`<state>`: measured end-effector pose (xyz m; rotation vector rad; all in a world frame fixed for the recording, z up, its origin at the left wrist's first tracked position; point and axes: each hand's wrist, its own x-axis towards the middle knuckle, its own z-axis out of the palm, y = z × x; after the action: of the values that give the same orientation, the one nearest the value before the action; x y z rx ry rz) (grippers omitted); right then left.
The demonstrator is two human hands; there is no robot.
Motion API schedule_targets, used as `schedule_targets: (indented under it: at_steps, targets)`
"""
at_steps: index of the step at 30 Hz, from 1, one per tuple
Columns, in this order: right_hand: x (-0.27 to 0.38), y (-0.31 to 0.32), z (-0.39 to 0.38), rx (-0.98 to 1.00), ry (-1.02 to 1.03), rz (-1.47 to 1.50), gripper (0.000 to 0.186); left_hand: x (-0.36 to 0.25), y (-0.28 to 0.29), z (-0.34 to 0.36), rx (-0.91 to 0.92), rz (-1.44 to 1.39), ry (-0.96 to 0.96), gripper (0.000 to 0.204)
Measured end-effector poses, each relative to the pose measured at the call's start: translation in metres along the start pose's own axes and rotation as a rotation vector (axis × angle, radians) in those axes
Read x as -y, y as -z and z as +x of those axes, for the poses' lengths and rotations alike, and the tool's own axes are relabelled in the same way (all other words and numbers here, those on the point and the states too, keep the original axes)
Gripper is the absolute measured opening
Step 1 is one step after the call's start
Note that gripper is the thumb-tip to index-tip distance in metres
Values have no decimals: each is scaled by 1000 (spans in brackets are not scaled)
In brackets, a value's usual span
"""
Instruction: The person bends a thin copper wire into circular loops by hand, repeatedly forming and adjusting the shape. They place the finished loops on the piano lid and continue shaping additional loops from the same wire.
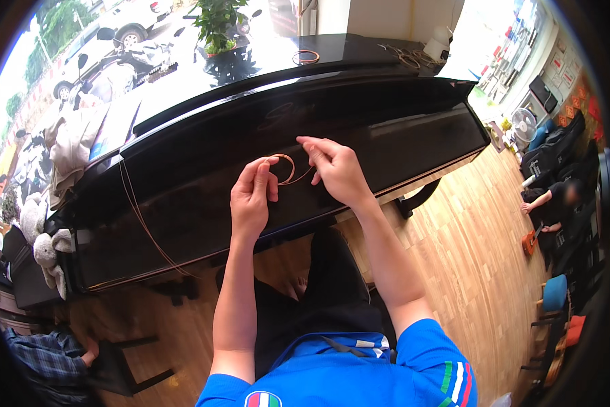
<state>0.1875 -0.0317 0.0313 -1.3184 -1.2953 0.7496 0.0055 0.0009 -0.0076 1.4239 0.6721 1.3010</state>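
In front of me, a thin copper-coloured wire (pixel 293 167) is curled into a round loop. My left hand (pixel 250 200) pinches the left side of the loop between thumb and fingers. From the loop's lower edge the wire runs to my right hand (pixel 337 169), whose curled fingers close on that end; its index finger points left. Both hands hang over the closed front of a glossy black piano (pixel 386 136). Another coiled copper-coloured ring (pixel 306 57) lies on the piano top. Long thin strands of wire (pixel 134 203) drape down over the piano's left part.
A potted plant (pixel 218 27) and a tangle of wire (pixel 413 57) are on the piano top. A plush rabbit (pixel 45 249) sits by the left end. One person (pixel 44 359) sits at lower left; another (pixel 556 203) is at right beside a small orange guitar-like instrument (pixel 529 242).
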Motion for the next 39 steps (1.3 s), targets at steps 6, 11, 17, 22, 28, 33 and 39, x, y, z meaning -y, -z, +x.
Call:
schedule_targets:
  at_steps: [6, 11, 17, 22, 28, 33, 39]
  targets:
    - [-15, -3, 4, 138, 284, -383, 28, -2, -3, -2, 75, 77, -1, 25]
    - [-15, 2, 0, 209, 341, -223, 33, -4, -5, 0, 54, 63, 75, 25]
    - [-6, -4, -7, 255, 265, 0, 37, -1, -2, 1, 71, 19, 108, 22]
    - [-19, -13, -3, 36, 358, -30, 25, -5, -4, 1, 39, -23, 165, 22]
    - [-16, -2, 2, -27, 100, 359, 30, -7, -9, -1, 31, 89, 145, 18]
    - [-15, 1, 4, -146, 78, 626, 30, -6, -8, -2, 35, 108, 133, 17]
    - [-8, 0, 3, -108, 154, 558, 18, -6, -9, 0, 78, 105, 78, 18]
